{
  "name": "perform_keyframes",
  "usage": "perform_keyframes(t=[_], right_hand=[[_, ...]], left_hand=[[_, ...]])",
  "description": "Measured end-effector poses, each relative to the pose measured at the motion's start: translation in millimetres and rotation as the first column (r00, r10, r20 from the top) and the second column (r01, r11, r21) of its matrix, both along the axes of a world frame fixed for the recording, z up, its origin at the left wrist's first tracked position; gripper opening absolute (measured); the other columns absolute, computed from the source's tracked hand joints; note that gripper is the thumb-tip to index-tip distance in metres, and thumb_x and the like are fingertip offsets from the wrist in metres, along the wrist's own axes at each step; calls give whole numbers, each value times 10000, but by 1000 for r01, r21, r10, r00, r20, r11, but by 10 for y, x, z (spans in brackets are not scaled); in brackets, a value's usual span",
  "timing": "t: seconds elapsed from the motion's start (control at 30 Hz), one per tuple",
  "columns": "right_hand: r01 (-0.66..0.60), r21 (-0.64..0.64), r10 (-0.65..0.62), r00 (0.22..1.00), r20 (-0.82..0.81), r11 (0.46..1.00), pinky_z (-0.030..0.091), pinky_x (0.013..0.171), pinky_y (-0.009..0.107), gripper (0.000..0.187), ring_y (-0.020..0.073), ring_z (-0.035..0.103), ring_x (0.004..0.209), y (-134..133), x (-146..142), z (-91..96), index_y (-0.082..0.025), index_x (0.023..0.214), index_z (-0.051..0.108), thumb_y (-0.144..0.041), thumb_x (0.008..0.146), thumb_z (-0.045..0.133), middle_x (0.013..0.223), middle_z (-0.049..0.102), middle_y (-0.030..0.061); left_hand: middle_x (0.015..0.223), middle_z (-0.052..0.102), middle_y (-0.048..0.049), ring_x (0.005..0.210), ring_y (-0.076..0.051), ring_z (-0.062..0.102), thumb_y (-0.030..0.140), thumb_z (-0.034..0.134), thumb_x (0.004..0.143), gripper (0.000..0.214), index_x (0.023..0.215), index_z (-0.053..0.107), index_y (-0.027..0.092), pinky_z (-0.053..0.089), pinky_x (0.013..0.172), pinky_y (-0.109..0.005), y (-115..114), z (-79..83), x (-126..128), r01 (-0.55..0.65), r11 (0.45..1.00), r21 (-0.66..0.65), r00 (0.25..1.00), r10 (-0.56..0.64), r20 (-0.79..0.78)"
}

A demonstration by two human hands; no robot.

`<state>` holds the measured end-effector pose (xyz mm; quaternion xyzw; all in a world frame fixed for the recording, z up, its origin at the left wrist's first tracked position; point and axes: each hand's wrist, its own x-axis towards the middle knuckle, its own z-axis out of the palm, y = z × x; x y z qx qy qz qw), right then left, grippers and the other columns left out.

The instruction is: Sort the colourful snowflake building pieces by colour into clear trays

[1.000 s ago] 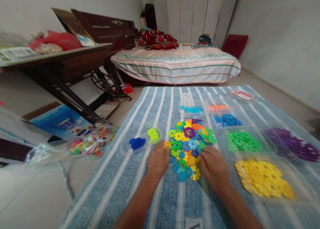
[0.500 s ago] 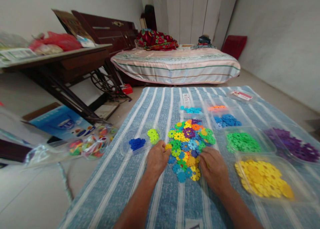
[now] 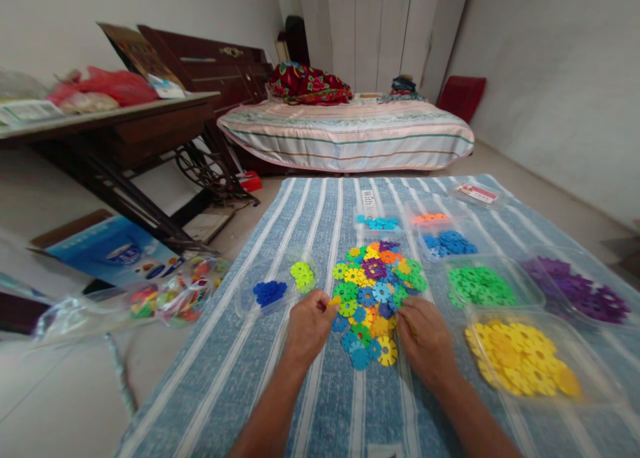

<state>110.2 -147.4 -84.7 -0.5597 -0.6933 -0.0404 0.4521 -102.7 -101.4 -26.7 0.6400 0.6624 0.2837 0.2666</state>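
Observation:
A mixed heap of notched plastic snowflake discs lies on the striped cloth between my hands. At its left edge my left hand is closed, pinching a yellow snowflake disc between thumb and fingertips. My right hand rests against the heap's right side with fingers curled. A bit of yellow shows between those fingers, apparently another yellow snowflake disc, mostly hidden by the hand. Beside my left hand, lime discs and dark blue discs sit in clear plastic containers.
Clear tubs on the right hold yellow discs, green discs and purple discs. Farther back are blue discs, orange discs and light blue discs. A lidded clear box lies at the far right corner.
The view has shifted slightly. My left hand has turned a little, and the yellow disc in its pinch shows more plainly. My right hand stays at the heap's right side.

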Motion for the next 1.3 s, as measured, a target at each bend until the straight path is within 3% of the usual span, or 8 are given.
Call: perform_keyframes(t=[0.6,0.93,1.3], right_hand=[[12,-18,-12,1000,-19,1000,520,846,425,158,213,598,953,11,14,-29,-201,863,654,-194,860,497,912,662,79],[8,-24,-9,1000,-18,1000,514,854,423,149,211,584,951,5,2,-15,-194,868,646,-188,865,497,919,651,83],[29,-60,-30,999,-22,998,505,845,402,167,216,576,958,19,-23,-23,-181,858,654,-184,863,487,952,640,99]], left_hand=[[581,576,40,544,-120,550,274,611,622,150,735,607,176,419,521,-221,-21,51,132,27,993,-112,939,13,344],[666,651,-4,623,-154,609,281,640,621,241,827,669,158,481,603,-266,-8,7,121,22,994,-111,943,17,332],[567,555,32,559,-122,522,273,644,621,128,689,633,165,416,543,-233,-32,159,244,81,993,-90,959,-53,277]])
